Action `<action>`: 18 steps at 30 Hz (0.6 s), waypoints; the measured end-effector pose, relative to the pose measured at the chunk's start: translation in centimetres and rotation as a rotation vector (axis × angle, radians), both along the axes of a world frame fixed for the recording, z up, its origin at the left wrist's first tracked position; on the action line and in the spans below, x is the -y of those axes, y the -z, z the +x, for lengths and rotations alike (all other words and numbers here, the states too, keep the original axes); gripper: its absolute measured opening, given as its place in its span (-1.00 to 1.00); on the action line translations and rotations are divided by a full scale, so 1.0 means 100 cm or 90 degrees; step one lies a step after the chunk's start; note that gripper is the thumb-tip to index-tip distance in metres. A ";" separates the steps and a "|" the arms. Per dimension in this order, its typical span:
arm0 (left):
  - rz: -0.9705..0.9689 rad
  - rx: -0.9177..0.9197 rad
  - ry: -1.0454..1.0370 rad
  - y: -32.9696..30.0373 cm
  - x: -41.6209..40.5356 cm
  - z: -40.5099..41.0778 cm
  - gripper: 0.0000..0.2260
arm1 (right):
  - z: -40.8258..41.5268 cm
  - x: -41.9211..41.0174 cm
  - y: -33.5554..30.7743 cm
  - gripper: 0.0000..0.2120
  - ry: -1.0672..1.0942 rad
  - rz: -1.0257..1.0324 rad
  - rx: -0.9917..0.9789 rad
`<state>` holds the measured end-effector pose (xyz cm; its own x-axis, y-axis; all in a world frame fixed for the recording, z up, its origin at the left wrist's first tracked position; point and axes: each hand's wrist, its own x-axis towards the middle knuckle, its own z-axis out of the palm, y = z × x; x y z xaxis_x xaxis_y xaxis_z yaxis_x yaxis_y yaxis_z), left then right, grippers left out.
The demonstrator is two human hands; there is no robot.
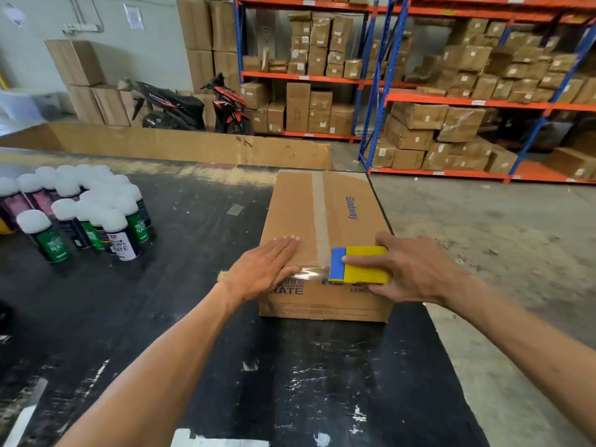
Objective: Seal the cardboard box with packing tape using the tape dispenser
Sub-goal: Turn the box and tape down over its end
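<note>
A closed brown cardboard box (348, 204) stands on the black table, with a strip of tape running lengthwise down its top seam. My right hand (409, 269) grips a yellow and blue tape dispenser (361, 265) at the box's near top edge, right of the seam. A clear stretch of packing tape (312, 271) runs leftward from the dispenser along that near edge. My left hand (264, 267) lies flat on the box's near left corner, fingers together, its thumb side pressing on the tape's end.
Several spray cans with white caps (84, 214) stand grouped on the black table (180, 317) at the left. A long cardboard sheet (193, 143) lies past the table's far edge. Shelving with boxes (451, 91) and a parked scooter (193, 108) are beyond.
</note>
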<state>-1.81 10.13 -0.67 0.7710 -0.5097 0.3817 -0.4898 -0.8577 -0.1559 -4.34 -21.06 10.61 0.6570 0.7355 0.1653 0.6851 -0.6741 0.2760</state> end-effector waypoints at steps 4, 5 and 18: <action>0.006 0.009 0.017 -0.004 0.004 0.000 -0.40 | 0.001 0.022 0.002 -0.45 -0.002 -0.010 -0.021; 0.008 0.010 0.018 -0.003 0.004 0.000 -0.40 | 0.003 0.021 0.003 -0.47 0.000 -0.016 -0.017; 0.135 -0.093 0.030 -0.019 0.057 0.014 -0.39 | 0.010 0.017 0.010 -0.52 -0.008 0.008 -0.009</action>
<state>-0.36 4.46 1.26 0.7834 -0.6035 0.1488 -0.5595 -0.7889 -0.2539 -3.31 -22.76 9.61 0.6503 0.7417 0.1643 0.6975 -0.6686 0.2578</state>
